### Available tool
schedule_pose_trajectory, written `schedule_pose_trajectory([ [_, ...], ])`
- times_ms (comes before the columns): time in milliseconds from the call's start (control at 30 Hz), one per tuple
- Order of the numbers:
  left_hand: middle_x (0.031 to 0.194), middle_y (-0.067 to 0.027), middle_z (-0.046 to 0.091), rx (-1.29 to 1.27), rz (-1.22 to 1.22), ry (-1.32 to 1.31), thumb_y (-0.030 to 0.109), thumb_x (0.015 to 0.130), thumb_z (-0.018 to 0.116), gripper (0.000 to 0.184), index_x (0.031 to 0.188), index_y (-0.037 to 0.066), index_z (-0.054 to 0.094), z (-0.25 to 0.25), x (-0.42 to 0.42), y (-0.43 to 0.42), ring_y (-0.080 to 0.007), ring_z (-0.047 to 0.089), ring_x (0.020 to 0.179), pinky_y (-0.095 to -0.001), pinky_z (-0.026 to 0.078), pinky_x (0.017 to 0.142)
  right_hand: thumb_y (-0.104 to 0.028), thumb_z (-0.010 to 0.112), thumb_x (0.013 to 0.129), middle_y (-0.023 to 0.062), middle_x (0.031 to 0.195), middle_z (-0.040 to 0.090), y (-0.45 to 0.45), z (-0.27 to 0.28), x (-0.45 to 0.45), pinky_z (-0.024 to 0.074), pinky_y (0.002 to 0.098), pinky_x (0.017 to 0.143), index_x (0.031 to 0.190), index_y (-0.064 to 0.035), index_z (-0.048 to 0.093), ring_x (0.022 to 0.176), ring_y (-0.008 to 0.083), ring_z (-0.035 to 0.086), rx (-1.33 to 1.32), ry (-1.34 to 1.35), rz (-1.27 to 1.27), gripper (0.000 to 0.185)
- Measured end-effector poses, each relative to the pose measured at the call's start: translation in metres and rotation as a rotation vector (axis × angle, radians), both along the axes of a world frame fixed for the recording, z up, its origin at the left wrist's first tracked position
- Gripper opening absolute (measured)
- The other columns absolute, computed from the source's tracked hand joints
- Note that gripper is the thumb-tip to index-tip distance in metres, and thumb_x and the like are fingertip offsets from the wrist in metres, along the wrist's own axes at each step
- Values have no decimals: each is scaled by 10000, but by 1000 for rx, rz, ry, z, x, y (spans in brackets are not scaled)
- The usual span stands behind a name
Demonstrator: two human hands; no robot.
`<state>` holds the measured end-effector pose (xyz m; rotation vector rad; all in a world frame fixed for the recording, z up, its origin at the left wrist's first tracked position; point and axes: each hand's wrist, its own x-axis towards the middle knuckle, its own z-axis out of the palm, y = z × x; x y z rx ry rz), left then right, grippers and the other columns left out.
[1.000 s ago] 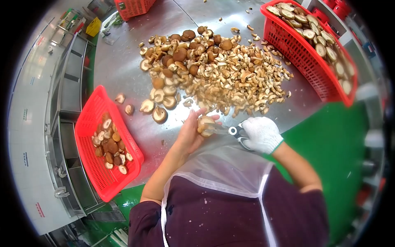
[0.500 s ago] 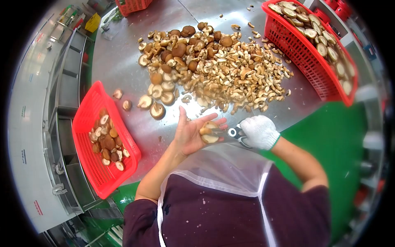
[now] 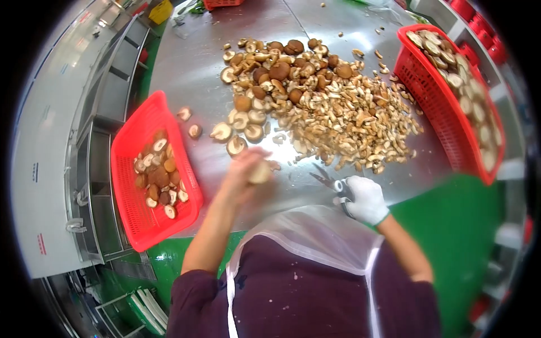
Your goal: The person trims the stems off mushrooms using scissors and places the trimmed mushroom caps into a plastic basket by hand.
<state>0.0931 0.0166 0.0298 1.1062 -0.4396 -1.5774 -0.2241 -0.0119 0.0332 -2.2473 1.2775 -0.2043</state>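
Blurred by motion, my left hand holds a pale trimmed mushroom above the near part of the metal table. My right hand, in a white knitted glove, grips a pair of scissors by dark handles. Their blades are spread and point up and left, with nothing between them. Past my hands lies a heap of whole brown-capped mushrooms, and to its right a pile of cut stems. Several mushrooms with pale undersides up lie close beyond my left hand.
A red basket on the left holds several mushrooms, and two loose ones lie beside it. At the right edge stands a red basket filled with pale mushrooms. The metal table ends at a green floor.
My left hand has moved left, away from the scissors, with the mushroom in it. The scissors have opened and left the mushroom. The whole view has shifted a little.
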Motion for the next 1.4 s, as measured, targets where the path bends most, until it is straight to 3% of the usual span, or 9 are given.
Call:
schedule_pose_trajectory([
  [133,1021,-126,662,-220,448,-667,143,903,596,202,1062,19,591,45,115,21,-177,656,842,-294,552,617,-333,763,725,116,847,626,5,-13,-4,501,432,703,915,-102,625,802,338,619,-2,-80,-106,329],
  [267,1124,-185,617,-136,539,-2256,114,867,625,387,1219,-32,553,38,173,36,-297,582,1088,-391,432,962,-327,761,732,120,848,628,10,-38,-1,501,439,702,918,-93,622,793,344,623,7,-113,-149,329],
  [333,1141,-167,626,-271,476,-1684,122,858,620,343,1174,-10,598,23,151,15,-296,589,1081,-366,447,946,-332,760,735,122,846,628,10,-45,2,501,443,697,915,-89,617,786,347,624,28,-140,-149,334],
  [400,1141,-150,643,-213,334,-1526,130,877,584,278,1124,13,637,6,112,-15,-297,607,1062,-370,461,928,-345,760,736,124,838,628,6,-43,7,502,444,691,914,-88,614,780,349,625,6,-131,-104,345],
  [567,1100,-187,649,-131,-92,-1725,129,885,539,229,1061,35,652,-57,88,-114,-363,625,1026,-439,501,852,-408,764,724,127,849,631,2,-24,11,506,442,686,934,-94,616,781,347,631,-26,-5,-18,405],
  [633,1094,-198,639,16,-375,-1873,117,882,521,215,1030,24,647,-73,91,-139,-387,612,1039,-459,502,850,-315,758,737,130,894,645,6,-22,8,504,415,746,976,-107,636,833,335,633,35,20,-62,339],
  [1067,1099,-243,580,30,-215,-1705,114,781,649,462,1191,3,469,-78,80,-129,-433,561,1074,-479,469,896,-411,754,738,119,838,638,12,-29,9,503,446,677,913,-95,632,769,346,631,-12,-91,-124,382],
  [1233,1080,-144,579,-69,82,-203,42,795,638,460,1209,8,443,-58,58,-92,-239,661,828,-243,521,543,-396,724,745,139,824,625,5,-12,17,502,452,695,855,-84,601,776,347,628,2,-13,-138,354],
  [1400,1280,-196,549,-189,-38,111,190,923,615,442,1289,22,435,-30,-2,-53,-323,629,1078,-401,567,897,-331,704,760,142,850,619,-5,9,26,505,442,714,888,-85,606,813,333,619,-120,-4,-117,294],
])
